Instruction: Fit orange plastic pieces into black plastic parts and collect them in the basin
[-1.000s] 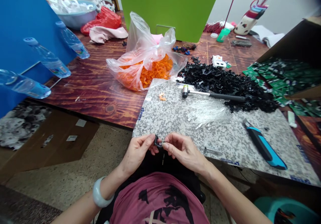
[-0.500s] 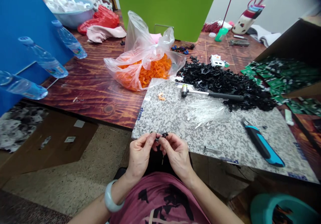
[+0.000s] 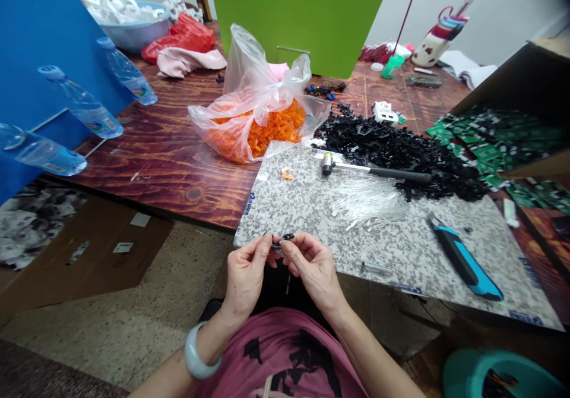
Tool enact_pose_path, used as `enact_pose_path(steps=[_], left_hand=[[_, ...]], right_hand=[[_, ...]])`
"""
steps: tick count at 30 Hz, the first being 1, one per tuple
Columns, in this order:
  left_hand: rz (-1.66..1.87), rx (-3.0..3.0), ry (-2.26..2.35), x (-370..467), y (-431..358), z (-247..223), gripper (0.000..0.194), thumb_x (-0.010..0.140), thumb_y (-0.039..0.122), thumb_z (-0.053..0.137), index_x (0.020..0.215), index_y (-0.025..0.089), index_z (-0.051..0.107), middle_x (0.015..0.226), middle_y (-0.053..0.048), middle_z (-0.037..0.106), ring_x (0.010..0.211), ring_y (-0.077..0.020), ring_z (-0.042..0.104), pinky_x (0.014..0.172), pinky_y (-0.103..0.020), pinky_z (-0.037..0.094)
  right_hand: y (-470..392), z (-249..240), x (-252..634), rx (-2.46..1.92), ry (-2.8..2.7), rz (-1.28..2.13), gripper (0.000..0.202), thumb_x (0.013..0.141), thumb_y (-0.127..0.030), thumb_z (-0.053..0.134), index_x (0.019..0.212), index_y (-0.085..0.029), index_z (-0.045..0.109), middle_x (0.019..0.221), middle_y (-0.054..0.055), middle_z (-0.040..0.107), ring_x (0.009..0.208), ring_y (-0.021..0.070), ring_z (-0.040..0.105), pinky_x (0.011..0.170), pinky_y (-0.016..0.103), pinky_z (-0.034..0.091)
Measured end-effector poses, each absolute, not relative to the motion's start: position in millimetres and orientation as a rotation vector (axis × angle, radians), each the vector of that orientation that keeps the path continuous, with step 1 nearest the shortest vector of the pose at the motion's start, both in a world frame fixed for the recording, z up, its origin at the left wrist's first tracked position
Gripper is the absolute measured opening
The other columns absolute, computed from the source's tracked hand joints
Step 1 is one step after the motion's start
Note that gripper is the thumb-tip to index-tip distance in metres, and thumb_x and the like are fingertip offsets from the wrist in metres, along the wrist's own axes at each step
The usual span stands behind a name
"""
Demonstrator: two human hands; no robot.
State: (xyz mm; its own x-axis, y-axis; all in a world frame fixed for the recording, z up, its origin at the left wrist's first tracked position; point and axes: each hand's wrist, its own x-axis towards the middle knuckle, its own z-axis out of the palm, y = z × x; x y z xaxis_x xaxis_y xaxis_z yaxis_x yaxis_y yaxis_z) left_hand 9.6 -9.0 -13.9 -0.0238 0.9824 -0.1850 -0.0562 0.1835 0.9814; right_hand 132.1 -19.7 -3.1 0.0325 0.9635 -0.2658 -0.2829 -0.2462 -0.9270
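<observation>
Before hammer (image 3: 376, 172) and pale strips (image 3: 360, 201), left hand (image 3: 244, 273) and right hand (image 3: 314, 270) pinch black pieces (image 3: 288, 237).

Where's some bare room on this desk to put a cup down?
The wooden tabletop between the water bottles and the speckled board looks mostly bare; so does the board between the white strips and utility knife. It's crowded at the board's far edge, with the hammer and black parts.

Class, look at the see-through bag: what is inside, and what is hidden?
Small orange pieces show inside the see-through bag; anything buried beneath them is covered and cannot be seen.
</observation>
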Motion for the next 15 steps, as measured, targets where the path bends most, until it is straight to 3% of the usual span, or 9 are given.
enact_pose_path(steps=[4, 15], left_hand=[[1.103, 1.019, 1.289, 9.0, -8.5, -11.5, 0.027, 0.082, 0.038, 0.062, 0.082, 0.014, 0.074, 0.059, 0.000, 0.066, 0.054, -0.0120, 0.056, 0.055, -0.021, 0.046], [1.051, 1.193, 1.277, 8.3, -10.8, -4.7, 0.031, 0.086, 0.034, 0.057, 0.065, 0.014, 0.067, 0.059, 0.002, 0.062, 0.056, -0.0112, 0.055, 0.055, -0.019, 0.043]], right_hand=[[-22.9, -4.6, 134.5, -1.217, -0.790, 1.487, 0.030, 0.077, -0.045, 0.067, 0.081, -0.016, 0.060, 0.061, -0.003, 0.055, 0.046, 0.0052, 0.042, 0.042, 0.018, 0.033], [-20.2, -1.9, 132.2, -1.172, -0.825, 1.434, 0.024, 0.081, -0.040, 0.064, 0.076, -0.017, 0.060, 0.060, -0.004, 0.053, 0.051, 0.0064, 0.043, 0.049, 0.020, 0.036]])
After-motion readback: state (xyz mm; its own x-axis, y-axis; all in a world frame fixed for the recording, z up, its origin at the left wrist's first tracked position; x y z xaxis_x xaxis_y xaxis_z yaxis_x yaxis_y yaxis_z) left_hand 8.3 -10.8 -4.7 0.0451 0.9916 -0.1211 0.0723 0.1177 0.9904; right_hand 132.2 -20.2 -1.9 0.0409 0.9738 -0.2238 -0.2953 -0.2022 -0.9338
